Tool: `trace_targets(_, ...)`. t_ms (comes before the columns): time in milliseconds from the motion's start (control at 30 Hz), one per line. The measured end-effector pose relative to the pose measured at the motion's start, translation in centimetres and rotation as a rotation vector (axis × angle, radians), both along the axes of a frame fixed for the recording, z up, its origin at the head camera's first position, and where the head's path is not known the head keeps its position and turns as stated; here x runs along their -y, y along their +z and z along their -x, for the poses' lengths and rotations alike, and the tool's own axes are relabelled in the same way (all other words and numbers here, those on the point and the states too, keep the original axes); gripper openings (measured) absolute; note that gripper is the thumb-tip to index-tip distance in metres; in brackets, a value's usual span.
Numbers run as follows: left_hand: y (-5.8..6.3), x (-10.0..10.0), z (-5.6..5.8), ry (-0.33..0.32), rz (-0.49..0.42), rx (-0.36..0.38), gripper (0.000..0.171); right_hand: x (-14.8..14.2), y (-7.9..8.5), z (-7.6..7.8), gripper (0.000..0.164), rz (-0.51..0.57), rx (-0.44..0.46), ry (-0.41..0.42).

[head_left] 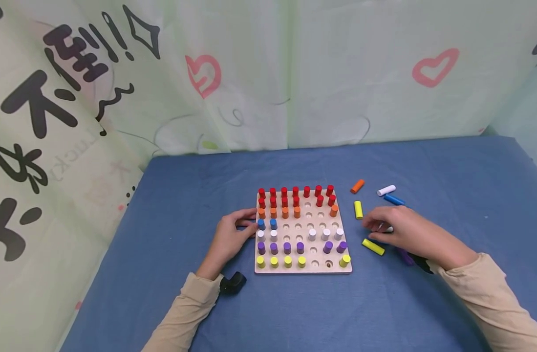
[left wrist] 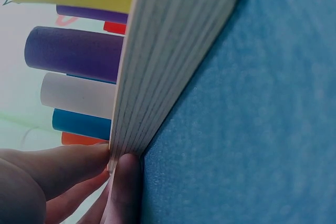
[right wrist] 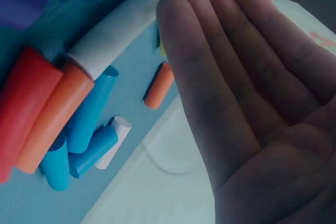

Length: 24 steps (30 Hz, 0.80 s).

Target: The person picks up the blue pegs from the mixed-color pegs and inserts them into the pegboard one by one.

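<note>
One pegboard (head_left: 303, 270), thirty-six upright pegs (head_left: 312, 235), at least seven loose pegs (head_left: 374, 247), two hearts (head_left: 417, 74)

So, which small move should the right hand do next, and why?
Perhaps the right hand should pinch the white peg beside its fingers: the board's white row shows two empty holes, and the left hand holds the board's edge.

The right hand (head_left: 402, 230) partly hides a purple peg (head_left: 404, 257) from us; picture edges crop both sleeves (head_left: 184, 305).

The pegboard (head_left: 292, 232) lies on the table (head_left: 294, 313), left of loose pegs (head_left: 373, 247).
</note>
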<state>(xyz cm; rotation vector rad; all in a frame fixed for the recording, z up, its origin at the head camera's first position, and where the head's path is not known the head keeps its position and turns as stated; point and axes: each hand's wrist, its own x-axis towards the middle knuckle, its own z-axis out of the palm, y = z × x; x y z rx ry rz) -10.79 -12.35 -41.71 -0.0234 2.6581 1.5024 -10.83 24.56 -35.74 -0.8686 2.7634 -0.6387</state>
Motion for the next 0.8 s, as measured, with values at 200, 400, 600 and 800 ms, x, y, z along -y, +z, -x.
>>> trace_targets(200, 0.04, -0.05, 0.07, 0.001, 0.002, 0.007, 0.038, -0.37, -0.27, 0.02, 0.023, -0.02, 0.039, -0.004)
trace_targets(400, 0.01, -0.05, 0.08, 0.012, -0.001, 0.013, 0.039, -0.62, -0.6, 0.11, 0.022, -0.031, 0.052, 0.007)
trace_targets(600, -0.04, -0.01, 0.04, 0.008, -0.004, 0.012, 0.038, -0.72, -0.85, 0.23, 0.02, -0.045, 0.084, 0.003)
trace_targets(800, -0.04, -0.08, 0.0, 0.012, -0.001, 0.011, 0.039, -0.68, -0.88, 0.28, 0.017, -0.063, 0.101, 0.002)
